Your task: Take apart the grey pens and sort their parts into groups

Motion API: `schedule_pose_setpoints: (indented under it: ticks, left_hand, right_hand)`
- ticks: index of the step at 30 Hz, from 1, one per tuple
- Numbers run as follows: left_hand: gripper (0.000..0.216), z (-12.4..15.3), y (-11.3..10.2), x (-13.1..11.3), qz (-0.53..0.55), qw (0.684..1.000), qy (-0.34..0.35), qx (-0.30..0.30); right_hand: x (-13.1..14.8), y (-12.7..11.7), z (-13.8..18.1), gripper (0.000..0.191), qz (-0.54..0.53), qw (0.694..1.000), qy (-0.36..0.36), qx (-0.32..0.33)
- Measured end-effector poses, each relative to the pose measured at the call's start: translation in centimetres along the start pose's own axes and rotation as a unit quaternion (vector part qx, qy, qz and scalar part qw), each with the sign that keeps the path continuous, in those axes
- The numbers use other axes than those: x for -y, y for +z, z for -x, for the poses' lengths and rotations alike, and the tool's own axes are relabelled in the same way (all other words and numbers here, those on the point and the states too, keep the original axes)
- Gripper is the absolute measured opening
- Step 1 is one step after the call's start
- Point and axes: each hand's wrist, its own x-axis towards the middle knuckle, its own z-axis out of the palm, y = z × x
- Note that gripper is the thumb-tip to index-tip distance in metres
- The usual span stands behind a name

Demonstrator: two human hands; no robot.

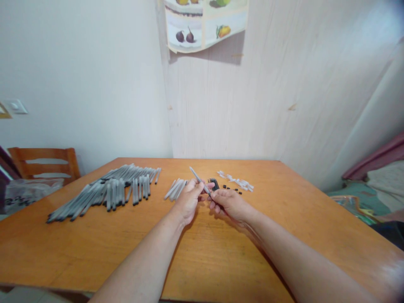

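Note:
Above the middle of the table, a translucent greyish pen (pixel 195 173) slants up to the left between my two hands. My left hand (pixel 190 200) is closed around its barrel, thumb on top. The fingers of my right hand (pixel 229 203) pinch its lower end, and whatever detail lies there is hidden. Beside my left hand lie several translucent pen barrels (pixel 175 189). Just behind my right hand is a bundle of thin dark sticks (pixel 214 183), partly covered by the fingers. Small black plugs (pixel 224 186) and clear plastic caps (pixel 244 184) are scattered to the right.
A large pile of pens (pixel 118 189) with dark ends covers the left part of the wooden table (pixel 132 244). A wooden chair (pixel 44 162) and a clear plastic bag (pixel 31 191) are past the left edge. Behind the table rises a wall with a fruit poster (pixel 205 29).

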Motion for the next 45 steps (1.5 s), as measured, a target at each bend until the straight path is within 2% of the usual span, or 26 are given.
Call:
schedule_pose_setpoints:
  ticks: [7, 11, 16, 19, 22, 27, 32, 35, 37, 42, 45]
  left_hand:
    - [0.024, -0.1, 0.1, 0.1, -0.025, 0.999, 0.019, -0.009]
    - [0.028, -0.2, 0.0, 0.2, -0.025, 0.999, 0.028, -0.017]
    - [0.031, -0.3, 0.0, 0.3, -0.03, 0.998, 0.031, -0.037]
    - [0.032, -0.2, 0.0, 0.3, -0.026, 0.998, 0.024, -0.042]
    - [0.032, -0.3, 0.0, 0.4, -0.017, 0.999, 0.017, -0.043]
    - [0.033, -0.3, -0.2, 0.5, -0.009, 0.999, 0.02, -0.046]
    - [0.032, -0.3, -0.1, 0.5, -0.014, 0.999, 0.013, -0.044]
    - [0.032, -0.3, 0.0, 0.5, -0.009, 0.999, 0.007, -0.039]
    - [0.033, -0.3, 0.1, 0.5, -0.004, 0.999, 0.006, -0.038]
    - [0.032, -0.3, 0.0, 0.5, -0.005, 0.999, 0.016, -0.042]
    - [0.032, -0.3, -0.1, 0.6, -0.01, 0.999, 0.016, -0.045]
  right_hand:
    - [0.5, 0.0, 0.0, 0.032, 0.066, 0.998, -0.007, -0.02]
    - [0.5, -0.1, -0.1, 0.023, 0.144, 0.988, -0.049, -0.034]
    - [-0.1, -0.3, -0.5, 0.013, 0.281, 0.944, -0.136, -0.105]
    - [-0.2, -0.4, -0.6, 0.012, 0.318, 0.925, -0.157, -0.134]
    - [-0.3, -0.5, -0.7, 0.019, 0.314, 0.933, -0.131, -0.12]
    - [-0.6, -0.6, -0.5, 0.034, 0.209, 0.974, -0.074, -0.034]
    - [-0.8, -0.5, -0.8, 0.017, 0.238, 0.96, -0.126, -0.073]
    - [-1.0, -0.7, -1.1, 0.017, 0.27, 0.946, -0.146, -0.1]
    - [-1.2, -0.8, -1.1, 0.02, 0.272, 0.948, -0.133, -0.096]
    - [-1.2, -0.5, -0.6, 0.03, 0.208, 0.973, -0.094, -0.029]
    - [-1.1, -0.5, -0.6, 0.022, 0.228, 0.965, -0.117, -0.051]
